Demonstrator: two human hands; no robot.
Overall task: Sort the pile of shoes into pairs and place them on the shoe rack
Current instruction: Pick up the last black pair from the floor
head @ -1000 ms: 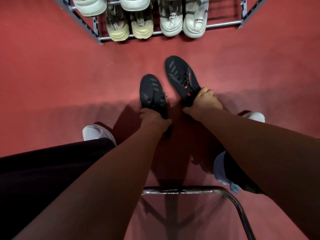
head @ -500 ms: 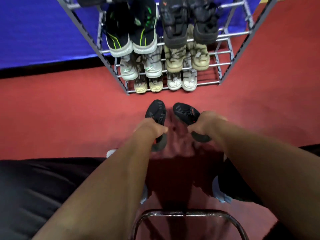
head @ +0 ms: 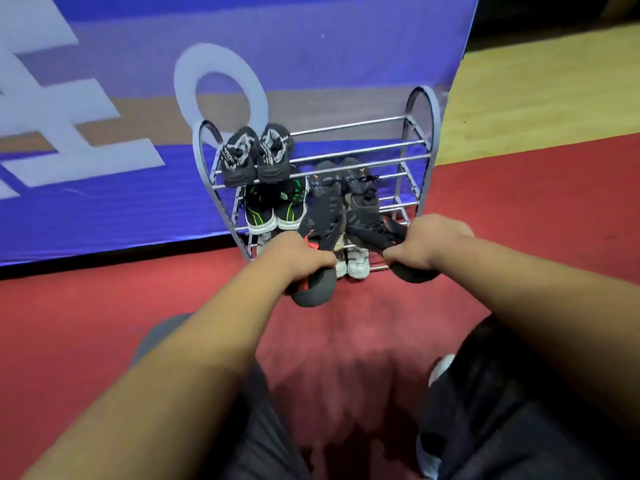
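I hold a pair of black sneakers with orange accents up in front of the grey metal shoe rack (head: 420,140). My left hand (head: 298,256) grips the heel of the left black sneaker (head: 323,220). My right hand (head: 433,242) grips the heel of the right black sneaker (head: 375,226). Both toes point at the rack's middle shelves. On the top shelf's left sits a black-and-grey pair (head: 256,155). Below it is a black pair with green stripes (head: 275,207), and beside that a dark pair with orange marks (head: 343,178). White shoes (head: 356,265) show on the lowest shelf.
The right half of the rack's top shelf (head: 363,143) holds no shoes. A blue banner (head: 104,116) stands behind the rack. Red carpet (head: 86,306) covers the floor, with wooden flooring (head: 554,88) at the back right. My dark-trousered legs (head: 519,410) and a white shoe (head: 441,368) are below.
Both hands lifted the black sneakers off the red floor and carried them up toward the rack. My view rose, bringing the rack's upper shelves and the banner into sight.
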